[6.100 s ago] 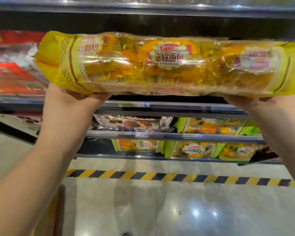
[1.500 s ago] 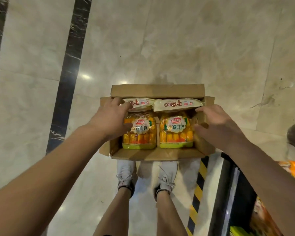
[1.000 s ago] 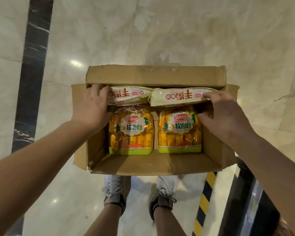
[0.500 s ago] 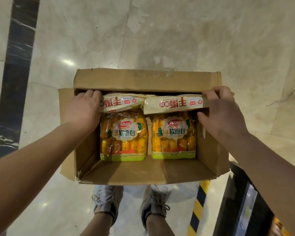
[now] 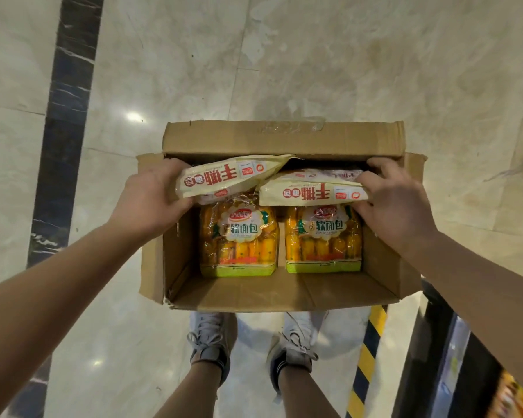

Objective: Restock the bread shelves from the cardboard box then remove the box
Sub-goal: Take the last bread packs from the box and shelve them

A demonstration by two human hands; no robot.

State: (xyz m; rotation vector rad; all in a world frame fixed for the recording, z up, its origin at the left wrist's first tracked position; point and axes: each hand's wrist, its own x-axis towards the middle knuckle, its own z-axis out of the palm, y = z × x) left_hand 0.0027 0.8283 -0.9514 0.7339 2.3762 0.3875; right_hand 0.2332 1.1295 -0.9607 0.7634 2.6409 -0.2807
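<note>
An open cardboard box [image 5: 230,294] sits on the floor in front of my feet. Two yellow-orange bread packs lie in it side by side, one on the left [image 5: 238,241] and one on the right [image 5: 323,238]. At the far end are two cream bread packs with red lettering. My left hand [image 5: 151,196] grips the left cream pack [image 5: 230,179], whose right end is tilted up. My right hand [image 5: 396,200] grips the right cream pack [image 5: 311,191], which lies lower. More packs show underneath them.
The polished marble floor [image 5: 314,55] has a dark stripe [image 5: 64,116] on the left. A black shelf base [image 5: 435,357] and yellow-black hazard tape [image 5: 366,357] run along the lower right. My shoes [image 5: 212,339] stand just behind the box.
Earlier I held a long bread pack at the shelves. Since then I bent over the box, and both hands closed on the cream packs; the left pack has risen and tilted.
</note>
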